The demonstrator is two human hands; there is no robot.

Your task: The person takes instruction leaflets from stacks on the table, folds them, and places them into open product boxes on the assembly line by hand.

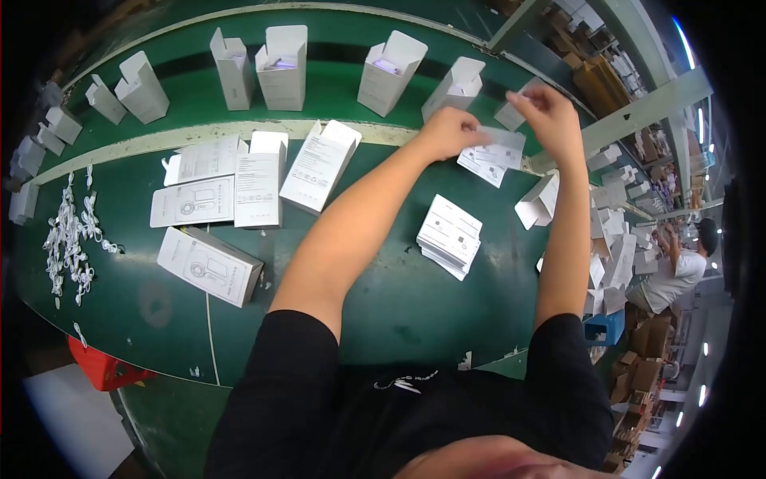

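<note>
White leaflet [507, 146] pinched in left fingers [465, 126], right fingers [529, 108] at carton [508, 118] (grip unclear)

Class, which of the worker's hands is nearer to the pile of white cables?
The left. The left hand, holding a printed sheet, is well to the right of the white cables; the right hand is even farther to the right.

A dark green worktable [391, 319] was edged along its far side by a pale rail [383, 134], beyond which a second green surface [331, 96] was set. A red plastic object [100, 366] was partly hidden under the table's left edge. On the right, cardboard cartons [648, 337] were stacked, and the hall was lit by white tube lights [683, 41].
</note>
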